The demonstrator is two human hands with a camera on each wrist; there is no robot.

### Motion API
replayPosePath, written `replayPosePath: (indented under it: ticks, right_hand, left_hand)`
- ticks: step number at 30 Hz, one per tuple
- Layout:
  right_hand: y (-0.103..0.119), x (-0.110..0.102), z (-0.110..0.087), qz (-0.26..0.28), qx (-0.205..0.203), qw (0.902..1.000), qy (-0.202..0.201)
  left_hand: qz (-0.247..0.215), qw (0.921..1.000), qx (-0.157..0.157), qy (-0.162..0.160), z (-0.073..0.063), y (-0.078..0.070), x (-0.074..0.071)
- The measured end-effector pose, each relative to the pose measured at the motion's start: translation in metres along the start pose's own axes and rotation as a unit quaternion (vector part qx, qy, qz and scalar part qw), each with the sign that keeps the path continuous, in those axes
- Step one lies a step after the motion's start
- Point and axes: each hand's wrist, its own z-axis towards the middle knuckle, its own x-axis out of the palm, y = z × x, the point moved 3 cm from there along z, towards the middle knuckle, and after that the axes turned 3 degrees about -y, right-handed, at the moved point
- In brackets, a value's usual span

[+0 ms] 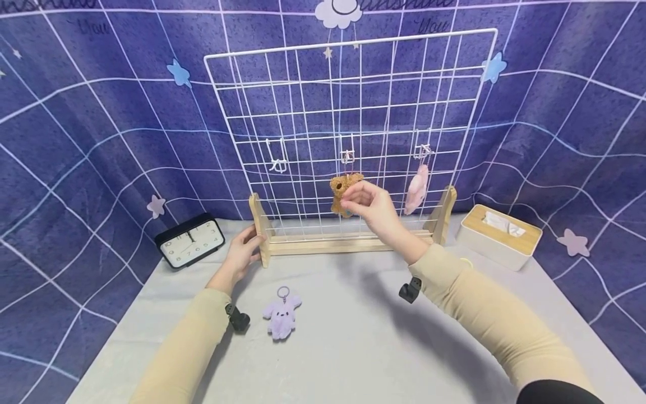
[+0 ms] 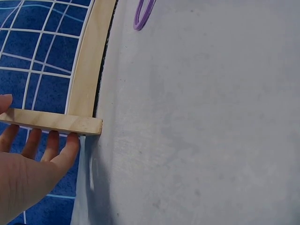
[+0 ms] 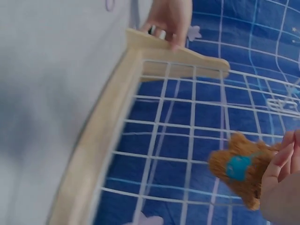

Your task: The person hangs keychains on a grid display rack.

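Hanging — two plush toys [image 1: 337,197]

Head view bright, soft shadows on tabletop [image 1: 348,348]; wrist views dimmer, right one blurred.
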Motion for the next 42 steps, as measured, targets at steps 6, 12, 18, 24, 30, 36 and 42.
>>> replayPosePath:
  ticks: [6,12,18,24,30,36,42]
  right_hand:
    - [-0.028,0.017,-0.015,-0.022,0.029,0.9985,0.041]
    - [-0.064,0.037,-0.029,-0.047,0.061,0.9932,0.088]
    - [-0.093,0.056,-0.039,-0.073,0.076,0.9868,0.123]
    - [-0.110,0.075,-0.044,-0.090,0.074,0.9837,0.136]
    - [-0.121,0.095,-0.052,-0.120,0.089,0.9767,0.154]
    - [-0.125,0.116,-0.061,-0.146,0.094,0.9666,0.189]
    - [-0.133,0.133,-0.064,-0.186,0.096,0.9538,0.216]
  left_hand:
    - [-0.003,1.0000,-0.001,0.001,0.001,0.002,0.000]
    - [-0.001,1.0000,0.000,-0.001,0.001,0.002,0.001]
    - [-0.002,1.0000,-0.001,-0.001,0.002,0.005,0.001]
    - [0.002,1.0000,0.000,-0.005,0.002,0.005,0.001]
    - [0.008,0.9999,-0.003,-0.008,0.002,0.003,0.001]
    - [0.009,0.9999,0.002,-0.010,0.001,0.002,0.001]
    - [0.010,0.9999,0.007,-0.007,0.001,0.002,0.000]
